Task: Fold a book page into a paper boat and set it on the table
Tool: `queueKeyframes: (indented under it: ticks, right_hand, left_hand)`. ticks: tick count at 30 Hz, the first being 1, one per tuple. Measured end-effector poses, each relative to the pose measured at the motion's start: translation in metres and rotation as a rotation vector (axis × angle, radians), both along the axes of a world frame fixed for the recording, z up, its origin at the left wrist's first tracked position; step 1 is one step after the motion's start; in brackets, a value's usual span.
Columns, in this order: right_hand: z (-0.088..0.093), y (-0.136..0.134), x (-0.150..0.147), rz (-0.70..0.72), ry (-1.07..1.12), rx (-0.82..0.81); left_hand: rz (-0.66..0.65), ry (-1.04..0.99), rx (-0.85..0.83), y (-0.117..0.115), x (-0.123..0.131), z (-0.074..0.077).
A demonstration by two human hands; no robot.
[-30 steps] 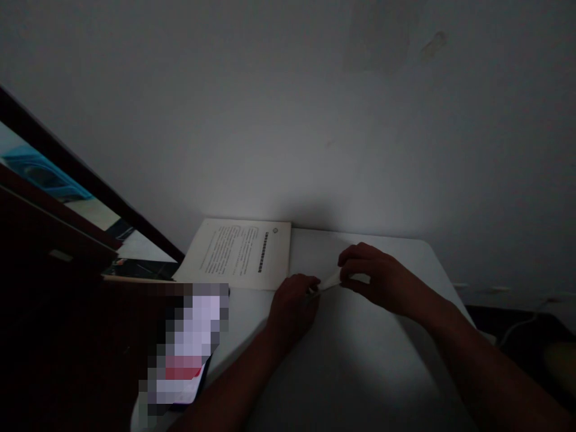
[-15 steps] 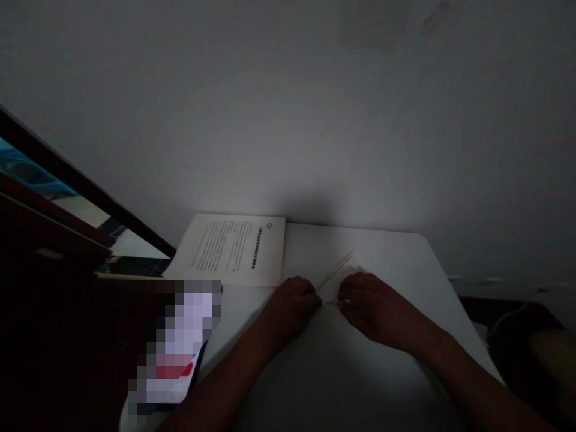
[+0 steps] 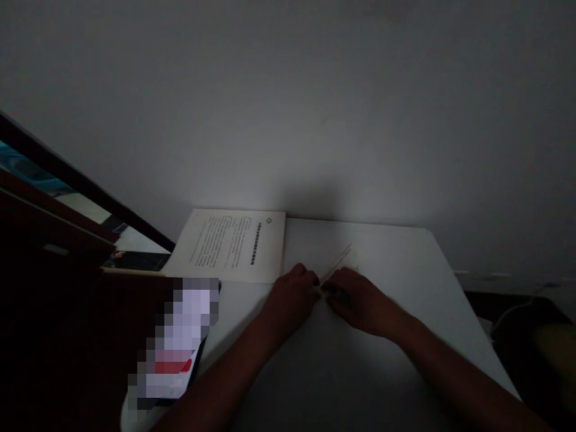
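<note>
A folded piece of white paper (image 3: 344,262) lies on the white table (image 3: 405,264) in dim light. My left hand (image 3: 294,294) rests on the table with curled fingers pinching the paper's near corner. My right hand (image 3: 355,300) lies just right of it, fingers closed and pressing on the same paper close to the left hand. The two hands nearly touch. The paper's long folded edge runs away from them towards the wall.
An open booklet with printed text (image 3: 234,245) lies at the table's back left. A blurred phone-like object (image 3: 177,345) sits at the front left edge. Dark wooden furniture (image 3: 54,300) stands left; a cable (image 3: 517,309) and dark floor lie right. A wall rises behind.
The paper was held raised between both hands; it now lies flat on the table. My right hand came down and leftwards until it nearly meets my left hand.
</note>
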State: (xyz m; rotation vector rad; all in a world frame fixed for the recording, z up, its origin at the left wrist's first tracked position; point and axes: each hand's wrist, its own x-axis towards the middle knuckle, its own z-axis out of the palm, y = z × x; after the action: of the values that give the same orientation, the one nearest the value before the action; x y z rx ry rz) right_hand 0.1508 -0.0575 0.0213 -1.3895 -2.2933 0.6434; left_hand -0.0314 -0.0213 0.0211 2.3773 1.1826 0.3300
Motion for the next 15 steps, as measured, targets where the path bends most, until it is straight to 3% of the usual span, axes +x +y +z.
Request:
queueKeyframes:
  ticks: [3,15]
  right_hand:
    - [-0.002,0.0,-0.001,-0.031,-0.002,0.011]
    - [-0.005,0.001,-0.008,-0.099,-0.052,0.035]
  left_hand:
    - [0.049,-0.029,-0.028,0.002,0.002,0.002]
    - [0.013,0.002,-0.07,0.012,-0.004,0.01]
